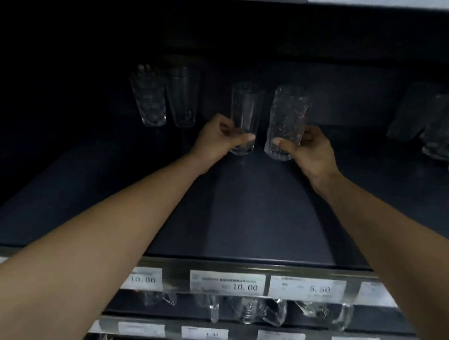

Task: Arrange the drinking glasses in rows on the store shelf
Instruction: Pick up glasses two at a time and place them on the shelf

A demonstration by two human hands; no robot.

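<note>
Dim store aisle, deep dark shelf point(241, 211) running well back under the tier above, with plenty of bare board toward the front. Along its front edge, a metal rail point(174, 266) carrying price tags point(227, 283), and below that a lower tier with more glassware point(261, 311). Off at the far right, a bunched cluster of glasses point(439, 126), too blurry for a count. Back left, a pair of tall glasses point(167, 96) side by side, touching or near enough, probably the start of a row. Then the two in hand, mid-shelf and just apart from each other. Smooth glass point(244, 113) with the left grip point(220, 140) wrapped round its lower part, thumb across the front. Textured glass point(286, 118) with the right grip point(310, 149) closed round its base the same way. Both roughly upright. No telling whether the bases are down on the board or hanging just over it. Best guess at the step: parking these two in line with the back-left pair. So, tips. Keep the hold low like this for control, but land each base flat, never on an edge. Bring them down one at a time rather than together, to avoid a clink in that narrow gap. Sight along the pair and match their depth before settling. Slide for small corrections instead of lifting. Let go only after a flat, steady landing, then pull straight back, well clear of the rims.
</note>
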